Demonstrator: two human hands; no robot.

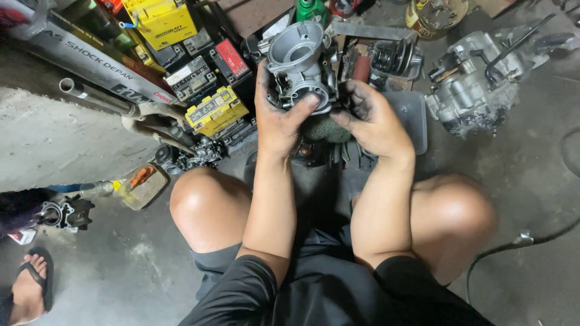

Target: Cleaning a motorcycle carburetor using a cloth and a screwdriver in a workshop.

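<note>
A grey metal carburetor (299, 60) with a round open bore is held up in front of me, above my knees. My left hand (279, 118) grips its left side, thumb pressed on the lower ring. My right hand (373, 118), black with grease, holds its right side and pinches a green scouring pad (325, 128) under the carburetor body. Both hands are closed around the part.
Yellow and black batteries (216, 110) and a metal pipe (99, 96) lie at the left. An engine part (471, 84) sits at the right, a dark tray (411, 118) behind my hands. A cable (513, 244) runs on the concrete floor. Another person's sandalled foot (30, 281) is at bottom left.
</note>
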